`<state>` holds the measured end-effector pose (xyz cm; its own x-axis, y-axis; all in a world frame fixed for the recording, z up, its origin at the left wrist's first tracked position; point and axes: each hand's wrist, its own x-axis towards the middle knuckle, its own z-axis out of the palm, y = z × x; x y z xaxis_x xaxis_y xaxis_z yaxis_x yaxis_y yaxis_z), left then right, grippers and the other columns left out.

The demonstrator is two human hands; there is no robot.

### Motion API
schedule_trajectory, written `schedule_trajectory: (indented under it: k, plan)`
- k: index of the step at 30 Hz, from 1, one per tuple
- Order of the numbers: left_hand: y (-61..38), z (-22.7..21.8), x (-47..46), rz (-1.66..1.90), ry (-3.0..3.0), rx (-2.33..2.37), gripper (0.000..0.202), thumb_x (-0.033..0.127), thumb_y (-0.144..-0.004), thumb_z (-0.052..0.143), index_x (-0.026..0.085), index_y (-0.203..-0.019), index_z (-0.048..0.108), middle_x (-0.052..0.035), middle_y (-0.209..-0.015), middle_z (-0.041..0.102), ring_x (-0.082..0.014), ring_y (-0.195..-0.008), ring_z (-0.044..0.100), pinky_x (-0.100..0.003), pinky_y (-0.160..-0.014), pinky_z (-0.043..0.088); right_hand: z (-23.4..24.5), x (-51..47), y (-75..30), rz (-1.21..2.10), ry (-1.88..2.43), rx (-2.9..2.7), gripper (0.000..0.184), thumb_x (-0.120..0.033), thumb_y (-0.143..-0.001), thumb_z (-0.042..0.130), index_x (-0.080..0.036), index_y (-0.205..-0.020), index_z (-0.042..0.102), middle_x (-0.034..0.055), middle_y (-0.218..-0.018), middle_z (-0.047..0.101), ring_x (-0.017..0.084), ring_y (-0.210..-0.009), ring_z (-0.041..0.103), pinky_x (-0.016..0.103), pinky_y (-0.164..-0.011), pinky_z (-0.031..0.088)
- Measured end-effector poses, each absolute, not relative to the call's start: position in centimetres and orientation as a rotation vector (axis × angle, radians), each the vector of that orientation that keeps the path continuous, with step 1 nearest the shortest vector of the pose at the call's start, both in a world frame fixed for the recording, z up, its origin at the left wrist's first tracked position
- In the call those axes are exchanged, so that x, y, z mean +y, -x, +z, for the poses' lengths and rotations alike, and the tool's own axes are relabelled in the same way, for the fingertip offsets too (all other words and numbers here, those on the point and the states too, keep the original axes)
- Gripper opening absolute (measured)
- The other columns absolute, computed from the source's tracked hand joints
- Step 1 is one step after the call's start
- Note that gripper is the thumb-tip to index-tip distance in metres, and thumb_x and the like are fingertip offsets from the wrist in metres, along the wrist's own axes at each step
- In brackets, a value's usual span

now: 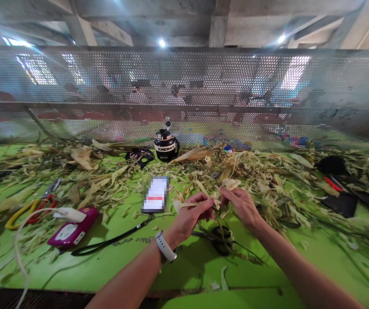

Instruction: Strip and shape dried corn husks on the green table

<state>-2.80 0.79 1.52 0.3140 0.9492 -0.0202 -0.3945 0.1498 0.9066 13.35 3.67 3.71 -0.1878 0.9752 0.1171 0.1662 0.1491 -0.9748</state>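
My left hand [189,214], with a pale watch band on its wrist, is closed in a pinch on a strip of pale corn husk [187,205]. Facing it, my right hand [242,208] pinches the same bunch of husk between thumb and fingers. Small husk pieces [217,199] show in the gap between the two hands, and a thin green-brown strand hangs below them. Under the hands lies a dark round object [221,240] on the green table [184,272]; its kind is hard to make out. The inner fingers are partly hidden.
Husk scraps [261,171] litter the table. On the left are scissors [44,201] with red and yellow handles and a purple power bank [89,214] with a white cable. A phone [155,195] and black jug [165,146] stand ahead, before a perforated metal screen [184,77].
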Motion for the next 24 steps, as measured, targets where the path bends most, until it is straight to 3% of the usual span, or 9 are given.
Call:
schedule_trajectory:
  k: [3, 7, 12, 17, 22, 24]
  plan:
    - [2.6, 1.7, 0.9, 1.15, -0.844, 0.634, 0.02, 0.033, -0.076, 0.064, 0.018, -0.084, 0.054, -0.0023, -0.077, 0.066, -0.0127, -0.073, 0.062, -0.023, -0.069, 0.044, 3.8, 3.9, -13.6, 1.177, 1.133, -1.51, 0.043, -0.056, -0.077, 0.049, -0.018, -0.059, 0.057, 0.0005, -0.056, 0.053, 0.013, -0.054, 0.047, 0.027, -0.057, 0.039]
    - [2.5, 1.6, 1.0, 1.251, -0.831, 0.579, 0.024, 0.03, -0.076, 0.064, 0.021, -0.095, 0.053, -0.0038, -0.087, 0.067, -0.016, -0.089, 0.062, -0.028, -0.082, 0.044, 3.7, 4.0, -13.9, 0.956, 1.117, -1.615, 0.039, -0.054, -0.079, 0.049, -0.018, -0.064, 0.056, 0.0012, -0.064, 0.053, 0.015, -0.065, 0.048, 0.027, -0.063, 0.039]
    - [2.4, 0.9, 1.3, 1.332, -1.105, 0.755, 0.025, 0.034, -0.072, 0.067, 0.018, -0.089, 0.059, -0.0021, -0.076, 0.064, -0.0141, -0.071, 0.058, -0.028, -0.073, 0.045, 3.3, 3.1, -13.4, 0.931, 1.05, -1.905, 0.041, -0.05, -0.086, 0.04, -0.017, -0.07, 0.058, 0.002, -0.071, 0.054, 0.015, -0.071, 0.049, 0.027, -0.067, 0.038]
    - [2.9, 1.1, 1.6, 1.503, -1.379, 0.997, 0.02, 0.031, -0.073, 0.065, 0.018, -0.088, 0.064, -0.0056, -0.091, 0.061, -0.0177, -0.089, 0.055, -0.028, -0.081, 0.042, 3.1, 2.8, -13.1, 0.96, 0.978, -1.991, 0.037, -0.047, -0.088, 0.041, -0.017, -0.071, 0.054, 0.0007, -0.069, 0.05, 0.014, -0.069, 0.047, 0.025, -0.064, 0.038]
    - [3.0, 1.5, 1.6, 1.416, -1.317, 0.904, 0.02, 0.035, -0.076, 0.061, 0.017, -0.086, 0.058, -0.0029, -0.079, 0.061, -0.0142, -0.075, 0.056, -0.025, -0.071, 0.044, 3.2, 3.2, -13.5, 0.885, 1.009, -1.935, 0.033, -0.046, -0.088, 0.041, -0.018, -0.078, 0.054, 0.003, -0.077, 0.054, 0.015, -0.075, 0.049, 0.028, -0.07, 0.04]
    - [3.0, 1.3, 1.6, 1.399, -1.307, 0.894, 0.021, 0.034, -0.075, 0.062, 0.017, -0.087, 0.058, -0.0036, -0.081, 0.062, -0.0149, -0.078, 0.057, -0.026, -0.073, 0.044, 3.3, 3.2, -13.5, 0.944, 1.002, -1.973, 0.032, -0.045, -0.089, 0.039, -0.018, -0.081, 0.054, 0.0026, -0.078, 0.054, 0.015, -0.075, 0.049, 0.027, -0.068, 0.04]
